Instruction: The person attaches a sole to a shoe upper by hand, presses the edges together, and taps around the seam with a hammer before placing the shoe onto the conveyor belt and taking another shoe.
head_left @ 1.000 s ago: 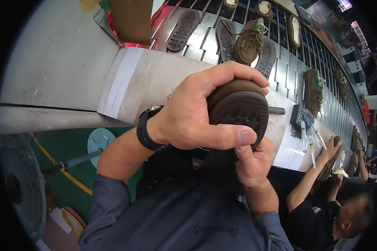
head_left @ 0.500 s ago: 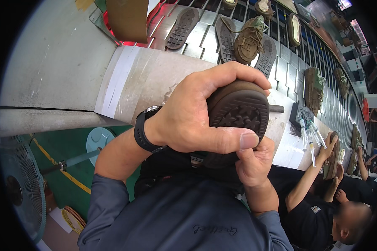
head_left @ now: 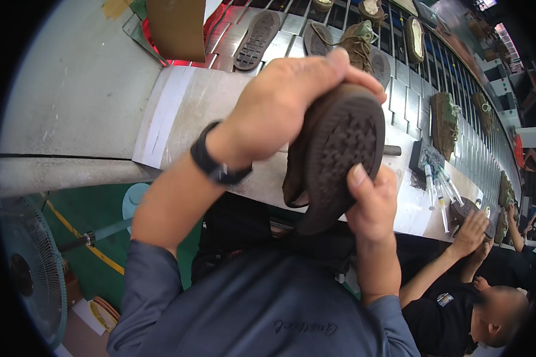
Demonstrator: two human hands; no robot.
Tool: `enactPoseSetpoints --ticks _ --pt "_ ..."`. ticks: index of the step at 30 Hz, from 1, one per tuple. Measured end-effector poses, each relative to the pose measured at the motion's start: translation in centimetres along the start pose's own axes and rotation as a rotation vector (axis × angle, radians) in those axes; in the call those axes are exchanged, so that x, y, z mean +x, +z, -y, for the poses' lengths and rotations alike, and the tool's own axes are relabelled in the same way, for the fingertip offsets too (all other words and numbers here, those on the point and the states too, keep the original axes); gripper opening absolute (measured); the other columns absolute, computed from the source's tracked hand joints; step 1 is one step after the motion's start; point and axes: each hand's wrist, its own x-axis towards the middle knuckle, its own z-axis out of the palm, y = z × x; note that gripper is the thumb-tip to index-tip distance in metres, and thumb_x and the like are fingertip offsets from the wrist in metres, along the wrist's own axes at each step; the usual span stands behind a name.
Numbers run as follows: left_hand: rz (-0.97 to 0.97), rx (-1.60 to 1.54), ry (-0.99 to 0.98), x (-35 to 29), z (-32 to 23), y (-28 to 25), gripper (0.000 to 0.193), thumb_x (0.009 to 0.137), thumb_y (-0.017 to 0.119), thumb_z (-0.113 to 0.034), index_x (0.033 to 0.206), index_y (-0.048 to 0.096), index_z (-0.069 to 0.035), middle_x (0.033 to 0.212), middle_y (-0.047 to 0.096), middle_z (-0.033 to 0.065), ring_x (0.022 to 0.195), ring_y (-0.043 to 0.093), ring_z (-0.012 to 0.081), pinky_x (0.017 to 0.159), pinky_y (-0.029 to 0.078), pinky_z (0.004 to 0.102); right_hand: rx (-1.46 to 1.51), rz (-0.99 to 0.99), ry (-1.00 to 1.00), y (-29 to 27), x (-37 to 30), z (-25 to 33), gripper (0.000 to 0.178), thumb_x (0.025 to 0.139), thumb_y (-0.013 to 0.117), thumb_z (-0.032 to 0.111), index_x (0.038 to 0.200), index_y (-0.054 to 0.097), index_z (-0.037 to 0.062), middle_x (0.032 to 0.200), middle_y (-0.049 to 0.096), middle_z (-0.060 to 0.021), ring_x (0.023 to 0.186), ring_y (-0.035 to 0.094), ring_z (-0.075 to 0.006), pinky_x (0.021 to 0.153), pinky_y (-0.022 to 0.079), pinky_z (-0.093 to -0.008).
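Observation:
Held up before me, sole facing me, is a brown shoe (head_left: 296, 172) with a dark treaded sole (head_left: 345, 140). Its toe end points up; near the heel the sole stands apart from the upper. My right hand (head_left: 372, 199) grips the sole's right edge, thumb pressed on the tread, other fingers hidden behind. My left hand (head_left: 280, 101), a black watch on its wrist, is slightly blurred and curls its fingers over the toe from the upper left.
A pale ledge (head_left: 214, 101) runs in front of a metal conveyor (head_left: 405, 107) carrying loose soles (head_left: 258, 40) and shoes (head_left: 443, 122). Syringes (head_left: 439, 184) stick out of a dark holder at right. Beyond it a co-worker's hand (head_left: 471, 232) holds a sole. A fan (head_left: 36, 268) stands at lower left.
My left hand has shifted up, and its thumb has left the sole. The shoe has turned, showing more tread and the upper's side. My right thumb now lies on the tread.

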Motion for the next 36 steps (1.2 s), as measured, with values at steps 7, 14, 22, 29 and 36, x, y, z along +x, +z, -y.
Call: enactPoseSetpoints --ticks 7,14,22,29,36 --pt "-0.017 -0.288 -0.019 2.8 3.2 -0.1 0.054 0.118 0.039 -0.037 0.140 0.061 0.006 0.130 0.072 0.0177 0.117 0.071 0.0213 0.108 0.055 0.0360 0.295 0.180 0.028 -4.6 4.1 -1.3 0.051 0.111 0.054 0.034 0.131 0.054 -0.0135 0.098 0.073 -0.0272 0.081 0.078 -0.0368 0.077 0.068 -0.0469" --pt "-0.043 -0.231 0.015 2.6 3.7 0.0 0.057 0.118 0.038 -0.041 0.139 0.063 0.005 0.123 0.074 0.0133 0.111 0.071 0.0165 0.104 0.056 0.0327 0.422 0.246 -0.026 -4.7 4.2 -2.2 0.045 0.111 0.058 0.023 0.136 0.054 -0.0139 0.119 0.072 -0.0254 0.095 0.078 -0.0334 0.081 0.069 -0.0457" --pt "-0.074 -0.133 0.084 2.0 3.4 0.5 0.055 0.115 0.048 -0.043 0.138 0.066 0.003 0.120 0.076 0.0110 0.109 0.071 0.0139 0.101 0.057 0.0294 0.342 0.122 -0.023 -4.4 3.7 -2.8 0.048 0.111 0.059 0.028 0.134 0.054 -0.0133 0.110 0.073 -0.0271 0.091 0.078 -0.0368 0.078 0.069 -0.0486" --pt "-0.035 -0.100 0.097 2.4 4.2 -0.7 0.049 0.111 0.062 -0.038 0.140 0.066 0.001 0.118 0.076 0.0073 0.104 0.071 0.0107 0.096 0.056 0.0259 0.371 0.193 0.000 -4.9 4.6 -2.4 0.050 0.111 0.055 0.032 0.132 0.052 -0.0134 0.098 0.074 -0.0280 0.076 0.078 -0.0382 0.074 0.068 -0.0540" --pt "-0.059 0.098 0.193 2.6 5.0 -1.0 0.047 0.108 0.066 -0.037 0.139 0.068 -0.002 0.119 0.075 0.0065 0.107 0.069 0.0101 0.096 0.056 0.0260 0.452 0.279 -0.043 -5.3 5.0 -3.1 0.047 0.112 0.054 0.024 0.138 0.050 -0.0147 0.119 0.071 -0.0282 0.092 0.078 -0.0360 0.075 0.070 -0.0469"
